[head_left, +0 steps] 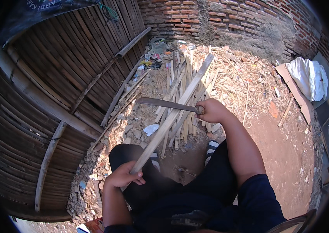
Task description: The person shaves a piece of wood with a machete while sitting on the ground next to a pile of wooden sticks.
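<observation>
My left hand (pixel 125 174) is closed around the near end of a long wooden plank (pixel 163 130), close to my left knee. From there the plank slants away to the upper right, over a heap of split wood strips (pixel 188 126). In my right hand (pixel 212 110) is the handle of a machete (pixel 164 103). Its dark blade points left and crosses over the plank about midway along; whether it touches the wood I cannot tell. Both of my feet, in striped footwear, are beside the heap's near end.
A slatted bamboo wall (pixel 52 70) with pole rails stands on the left. At the back rises a brick wall (pixel 230 19). Rubble, straw and litter cover the ground around the heap. To the right, a white sack (pixel 308 77) lies on a brown board (pixel 294 93).
</observation>
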Demonstrator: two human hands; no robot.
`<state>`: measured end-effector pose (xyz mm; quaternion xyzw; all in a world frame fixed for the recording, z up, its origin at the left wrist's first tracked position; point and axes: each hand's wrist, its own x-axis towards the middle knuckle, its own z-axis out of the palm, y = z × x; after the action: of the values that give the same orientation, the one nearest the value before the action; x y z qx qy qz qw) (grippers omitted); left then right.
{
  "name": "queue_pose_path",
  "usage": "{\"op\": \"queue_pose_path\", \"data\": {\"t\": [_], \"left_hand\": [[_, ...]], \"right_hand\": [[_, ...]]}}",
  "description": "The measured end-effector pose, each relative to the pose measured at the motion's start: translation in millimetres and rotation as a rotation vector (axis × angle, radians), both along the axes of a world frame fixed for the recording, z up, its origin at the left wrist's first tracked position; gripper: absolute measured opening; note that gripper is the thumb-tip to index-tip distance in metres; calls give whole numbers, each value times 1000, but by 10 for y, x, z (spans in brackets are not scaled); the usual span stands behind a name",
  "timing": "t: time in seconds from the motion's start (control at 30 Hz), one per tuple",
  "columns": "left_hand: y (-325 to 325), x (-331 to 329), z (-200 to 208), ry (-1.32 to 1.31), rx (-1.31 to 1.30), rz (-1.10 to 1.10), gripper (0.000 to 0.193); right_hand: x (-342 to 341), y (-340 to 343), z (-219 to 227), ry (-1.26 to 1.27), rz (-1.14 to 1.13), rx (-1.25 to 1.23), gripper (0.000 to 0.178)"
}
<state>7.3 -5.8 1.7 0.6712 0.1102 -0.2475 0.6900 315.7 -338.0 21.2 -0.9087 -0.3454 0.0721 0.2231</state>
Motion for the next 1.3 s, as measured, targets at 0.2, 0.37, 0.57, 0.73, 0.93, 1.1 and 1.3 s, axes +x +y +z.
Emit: {"op": "queue_pose_path", "data": {"t": [0.2, 0.37, 0.57, 0.73, 0.93, 1.1, 1.3], "left_hand": [[-20, 12, 22, 0, 30, -12, 42], [-95, 46, 56, 6, 137, 11, 43], [-55, 12, 53, 6, 60, 1, 37], [-17, 2, 2, 1, 9, -8, 36], [-99, 65, 77, 2, 106, 3, 44], [-51, 17, 54, 11, 93, 0, 44], [-42, 13, 27, 6, 16, 3, 34]], "right_hand": [[-94, 51, 9, -33, 202, -114, 36], [482, -222, -318, 158, -198, 94, 46], [136, -139, 7, 64, -102, 28, 50], [-113, 63, 52, -19, 170, -140, 35], [402, -266, -266, 46, -160, 73, 40], [269, -216, -119, 39, -209, 108, 47], [-168, 118, 54, -11, 197, -154, 34]]}}
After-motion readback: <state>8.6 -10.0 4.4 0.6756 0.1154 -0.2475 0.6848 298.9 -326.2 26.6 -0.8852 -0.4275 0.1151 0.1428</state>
